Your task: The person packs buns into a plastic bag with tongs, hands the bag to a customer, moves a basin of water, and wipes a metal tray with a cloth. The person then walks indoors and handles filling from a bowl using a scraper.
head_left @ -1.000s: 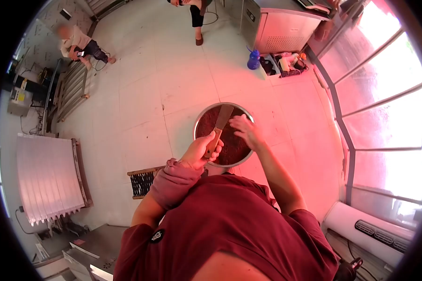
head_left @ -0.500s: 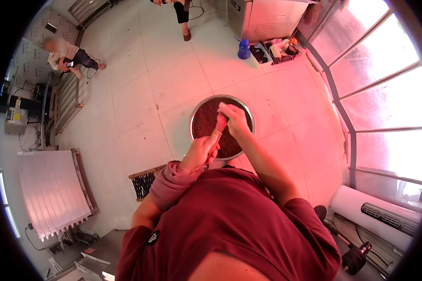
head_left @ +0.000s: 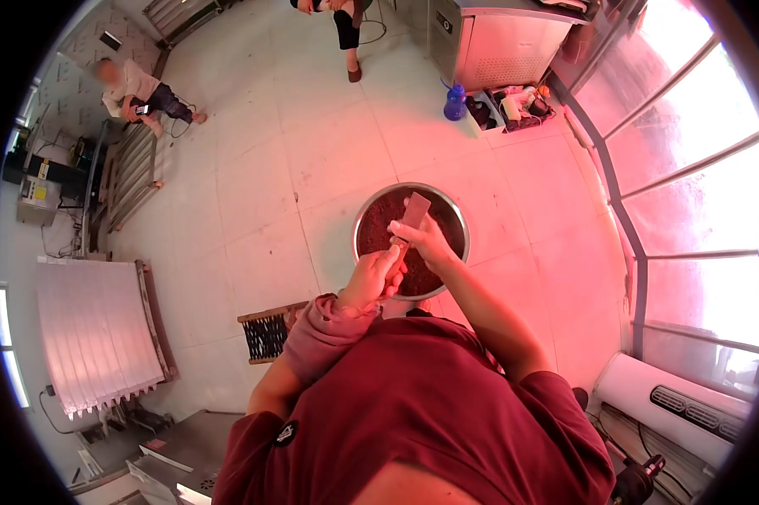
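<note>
A flat, straight-ended tool like a spatula (head_left: 416, 209) slants over a round metal basin (head_left: 357, 225). My left hand (head_left: 376, 276) is closed around its lower, handle end. Higher up, my right hand (head_left: 427, 241) grips the flat part from the right side, thumb laid across it and fingers behind. Dark red, crumbly stuff (head_left: 378, 229) fills the basin beneath both hands; what exactly it is, I cannot make out. The basin rests on the floor in front of me.
A slatted stool (head_left: 266, 338) stands left of my left forearm. Farther off are a blue bottle (head_left: 454, 103), a box of odds and ends (head_left: 524, 108) and a metal cabinet (head_left: 506, 46). One person (head_left: 140, 91) sits at far left; another person's leg (head_left: 348, 42) shows at the top.
My right hand has slid down the tool toward my left hand, uncovering its flat end. The flat face now shows more broadly. The whole view has shifted slightly.
</note>
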Action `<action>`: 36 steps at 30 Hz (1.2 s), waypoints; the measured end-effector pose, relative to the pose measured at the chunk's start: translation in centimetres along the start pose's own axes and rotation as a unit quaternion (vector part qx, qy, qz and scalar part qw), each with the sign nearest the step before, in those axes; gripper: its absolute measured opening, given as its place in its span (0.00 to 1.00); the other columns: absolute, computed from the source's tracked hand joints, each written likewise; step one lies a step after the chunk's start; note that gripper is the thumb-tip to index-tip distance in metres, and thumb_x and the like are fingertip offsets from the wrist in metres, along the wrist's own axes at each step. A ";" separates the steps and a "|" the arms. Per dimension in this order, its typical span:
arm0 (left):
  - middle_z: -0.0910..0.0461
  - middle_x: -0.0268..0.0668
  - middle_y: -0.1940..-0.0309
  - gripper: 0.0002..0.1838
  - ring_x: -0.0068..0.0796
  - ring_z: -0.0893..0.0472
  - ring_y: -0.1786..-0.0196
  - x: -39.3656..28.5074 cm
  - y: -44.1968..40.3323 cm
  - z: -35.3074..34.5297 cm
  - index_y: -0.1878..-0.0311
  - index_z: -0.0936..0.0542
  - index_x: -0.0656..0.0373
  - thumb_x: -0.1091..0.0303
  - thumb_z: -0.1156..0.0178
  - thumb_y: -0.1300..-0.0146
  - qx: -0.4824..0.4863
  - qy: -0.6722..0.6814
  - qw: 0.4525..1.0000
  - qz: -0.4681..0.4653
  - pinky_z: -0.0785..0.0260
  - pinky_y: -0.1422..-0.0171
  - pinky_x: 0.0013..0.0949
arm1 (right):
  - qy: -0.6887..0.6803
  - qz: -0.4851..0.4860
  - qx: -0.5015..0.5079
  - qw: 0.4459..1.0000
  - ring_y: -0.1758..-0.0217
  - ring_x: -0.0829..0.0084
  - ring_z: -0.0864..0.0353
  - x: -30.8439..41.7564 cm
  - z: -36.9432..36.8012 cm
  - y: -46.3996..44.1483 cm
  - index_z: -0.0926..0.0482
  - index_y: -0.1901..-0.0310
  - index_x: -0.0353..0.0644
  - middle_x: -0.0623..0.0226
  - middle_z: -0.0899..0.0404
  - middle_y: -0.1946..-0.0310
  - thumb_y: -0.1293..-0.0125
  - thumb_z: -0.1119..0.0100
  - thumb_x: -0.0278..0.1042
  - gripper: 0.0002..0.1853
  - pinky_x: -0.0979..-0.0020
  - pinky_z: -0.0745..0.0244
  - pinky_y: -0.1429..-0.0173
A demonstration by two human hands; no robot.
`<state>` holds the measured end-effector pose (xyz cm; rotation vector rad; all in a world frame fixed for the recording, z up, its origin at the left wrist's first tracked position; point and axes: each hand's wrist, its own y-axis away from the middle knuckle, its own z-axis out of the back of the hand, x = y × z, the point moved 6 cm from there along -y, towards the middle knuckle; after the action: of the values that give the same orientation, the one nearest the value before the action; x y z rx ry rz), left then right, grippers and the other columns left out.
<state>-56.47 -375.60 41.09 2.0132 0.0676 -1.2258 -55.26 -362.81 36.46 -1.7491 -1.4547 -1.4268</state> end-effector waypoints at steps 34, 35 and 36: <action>0.26 0.41 0.79 0.16 0.32 0.26 0.78 -4.0 -0.1 1.5 0.62 0.34 0.63 0.67 0.36 0.42 -0.189 -0.362 0.865 -0.292 0.34 0.72 0.34 | 0.039 -0.024 0.125 0.991 0.71 0.77 0.23 3.5 0.8 0.7 0.21 0.65 0.33 0.66 0.21 0.73 0.39 0.41 0.28 0.06 0.75 0.26 0.62; 0.26 0.39 0.79 0.15 0.29 0.28 0.79 -3.6 -0.4 1.7 0.62 0.33 0.63 0.66 0.37 0.41 -0.172 -0.332 0.882 -0.288 0.36 0.74 0.31 | 0.050 -0.033 0.129 0.990 0.72 0.77 0.23 3.4 1.3 0.7 0.21 0.65 0.33 0.65 0.21 0.74 0.39 0.41 0.28 0.06 0.74 0.26 0.63; 0.26 0.37 0.79 0.14 0.26 0.29 0.79 -3.0 -0.8 1.8 0.61 0.32 0.62 0.65 0.38 0.40 -0.155 -0.301 0.897 -0.284 0.37 0.75 0.29 | 0.061 -0.042 0.134 0.988 0.73 0.77 0.23 3.2 1.7 0.8 0.21 0.66 0.33 0.65 0.21 0.74 0.39 0.41 0.28 0.07 0.74 0.26 0.64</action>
<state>-59.77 -375.21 42.51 1.2953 0.5411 -2.0150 -54.15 -360.22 38.92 -1.4296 -1.5869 -1.2858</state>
